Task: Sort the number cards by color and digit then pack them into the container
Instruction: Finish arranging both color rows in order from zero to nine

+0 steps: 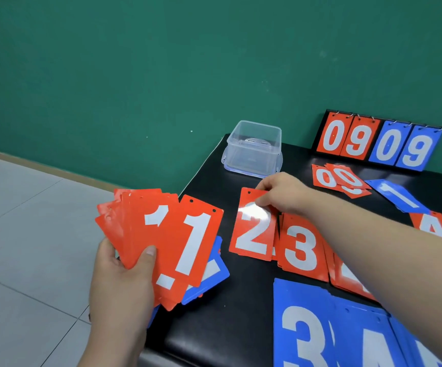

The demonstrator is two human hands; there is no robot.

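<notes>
A fan of red number cards (161, 234), two of them showing a 1, is gripped in the left hand (120, 282) over the left edge of the black table (241, 300), with the thumb pressed on the front of the fan. The top edge of a red 2 card (251, 234) is pinched between the thumb and fingers of the right hand (283, 194); the card lies near the middle of the table, just beside a pile of red 3 cards (302, 247). A few blue cards (214, 274) are seen at the left edge, partly hidden by the fan. The clear plastic container (253, 149) stands open at the far left corner. Red 0 cards (339, 180), a blue 1 card (397, 196) and a red 4 card (433, 226) are spread toward the right side. A blue 3 card (302, 327) and a blue 4 card (368, 345) are laid at the near edge. A flip scoreboard (378, 143) reading 0 9 0 9 is stood along the far edge.
</notes>
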